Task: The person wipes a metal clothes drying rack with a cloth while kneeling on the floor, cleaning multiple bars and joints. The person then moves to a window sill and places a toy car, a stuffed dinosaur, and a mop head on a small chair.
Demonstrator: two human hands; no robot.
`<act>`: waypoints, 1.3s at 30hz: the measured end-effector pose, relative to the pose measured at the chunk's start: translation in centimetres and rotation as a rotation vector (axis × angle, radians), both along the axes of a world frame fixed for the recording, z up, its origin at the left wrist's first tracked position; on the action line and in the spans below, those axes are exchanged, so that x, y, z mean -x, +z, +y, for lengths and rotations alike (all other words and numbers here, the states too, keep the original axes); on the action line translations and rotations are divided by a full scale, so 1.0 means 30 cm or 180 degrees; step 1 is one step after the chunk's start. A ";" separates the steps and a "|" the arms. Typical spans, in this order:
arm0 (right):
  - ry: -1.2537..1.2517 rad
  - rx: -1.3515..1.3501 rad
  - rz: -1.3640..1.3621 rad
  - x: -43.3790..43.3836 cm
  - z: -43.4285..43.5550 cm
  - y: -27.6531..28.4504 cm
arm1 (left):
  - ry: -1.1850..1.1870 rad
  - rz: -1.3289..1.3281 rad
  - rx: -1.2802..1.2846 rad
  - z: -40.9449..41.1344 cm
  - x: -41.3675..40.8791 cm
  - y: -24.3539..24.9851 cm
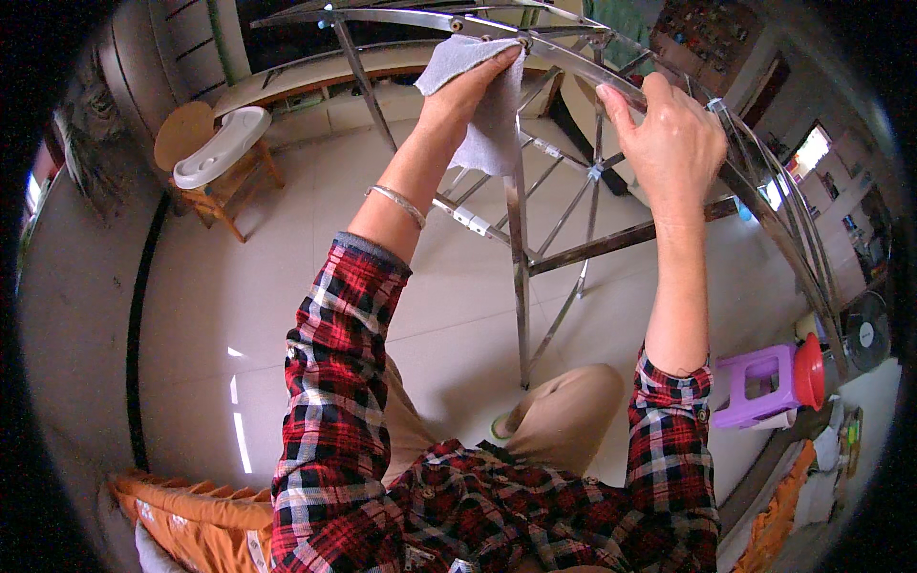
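A folding metal frame of crossed bars with plastic joints stands on the tiled floor before me. My left hand holds a light grey cloth against the frame's upper bar, close to a bolt; part of the cloth hangs down beside an upright leg. To the right, my right hand grips the same upper rail, its thumb on the near side and its fingers curled over the top. Both forearms reach forward from rolled plaid sleeves, and a bangle circles the left wrist.
At the left stands a wooden child's chair with a white plastic tray. A purple plastic stool with a red basin is at the right, near a round fan. Orange fabric lies at the lower left.
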State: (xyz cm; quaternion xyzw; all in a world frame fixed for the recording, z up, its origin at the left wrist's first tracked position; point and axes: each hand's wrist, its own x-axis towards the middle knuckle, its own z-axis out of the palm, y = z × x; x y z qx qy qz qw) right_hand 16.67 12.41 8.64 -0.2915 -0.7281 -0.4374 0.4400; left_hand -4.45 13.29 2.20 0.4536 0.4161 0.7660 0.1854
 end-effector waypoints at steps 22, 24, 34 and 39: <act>0.0122 0.0008 -0.0009 -0.010 0.010 -0.003 | -0.0539 0.0148 -0.0220 -0.074 -0.023 -0.024; 0.0176 0.0021 -0.0001 -0.011 0.008 -0.004 | -0.0408 0.0466 -0.0076 -0.078 0.009 -0.056; 0.0242 0.0006 0.0015 -0.007 0.004 -0.002 | 0.0020 0.3229 0.1308 -0.367 0.068 -0.087; 0.0108 0.0062 -0.0008 -0.002 -0.006 -0.003 | 0.1194 0.4236 -0.0535 -0.313 0.097 0.020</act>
